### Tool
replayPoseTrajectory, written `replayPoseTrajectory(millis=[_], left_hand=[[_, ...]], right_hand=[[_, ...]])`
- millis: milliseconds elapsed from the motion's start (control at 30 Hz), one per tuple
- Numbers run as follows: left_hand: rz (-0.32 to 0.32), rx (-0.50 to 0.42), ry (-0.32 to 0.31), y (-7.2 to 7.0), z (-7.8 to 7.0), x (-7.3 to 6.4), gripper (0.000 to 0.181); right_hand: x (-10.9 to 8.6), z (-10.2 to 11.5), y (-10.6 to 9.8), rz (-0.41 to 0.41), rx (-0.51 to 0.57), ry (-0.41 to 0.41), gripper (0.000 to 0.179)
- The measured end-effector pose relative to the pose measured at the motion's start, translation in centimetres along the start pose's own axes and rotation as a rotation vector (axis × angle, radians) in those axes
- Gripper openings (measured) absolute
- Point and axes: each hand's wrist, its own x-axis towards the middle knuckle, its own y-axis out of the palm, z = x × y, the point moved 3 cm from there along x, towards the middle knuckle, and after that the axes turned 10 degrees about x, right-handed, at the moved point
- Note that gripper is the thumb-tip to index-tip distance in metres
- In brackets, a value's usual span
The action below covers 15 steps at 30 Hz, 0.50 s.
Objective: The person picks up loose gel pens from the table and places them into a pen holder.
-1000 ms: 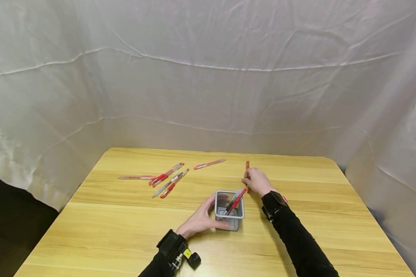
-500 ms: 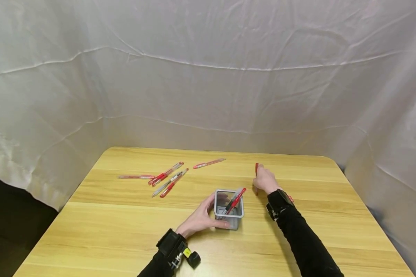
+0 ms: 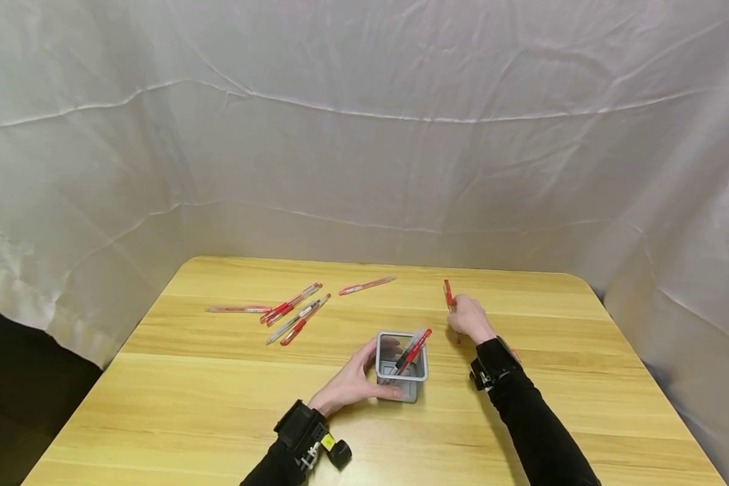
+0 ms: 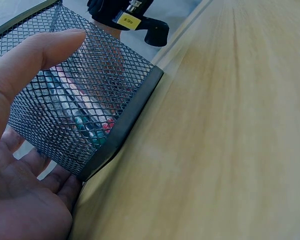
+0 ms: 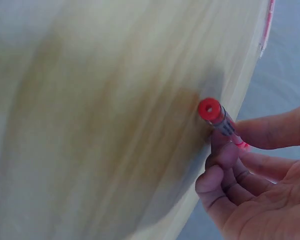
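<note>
My left hand grips a grey mesh pen holder, thumb across its near side and fingers round the far left side. The holder stands on the table with a red pen and a dark-gripped pen leaning to the right inside it. In the left wrist view the mesh wall appears close up, the thumb over it. To the right of the holder, my right hand pinches another red pen between thumb and fingers. The right wrist view shows that pen's red end pointing toward the camera.
Several pens lie at the left of the wooden table: one clear red pen, a red pair, a grey pen and a red-gripped pen. Another pen lies near the back edge. A pale curtain hangs behind.
My right hand has moved to the right with the red pen, whose tilt has changed. The left hand and pen holder have stayed in place.
</note>
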Motion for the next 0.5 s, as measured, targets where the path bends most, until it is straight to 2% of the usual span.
replayPoseTrajectory(millis=[167,500], left_hand=[[0.002,0.008,-0.003,0.01,-0.07,0.04,0.087],[-0.002,0.011,-0.007,-0.09,0.1,-0.02,0.087]], right_hand=[[-0.14,-0.43,-0.2,-0.053,0.052,-0.024,0.041],[-0.87,-0.44,-0.76,-0.183,0.217,-0.092,0.036]])
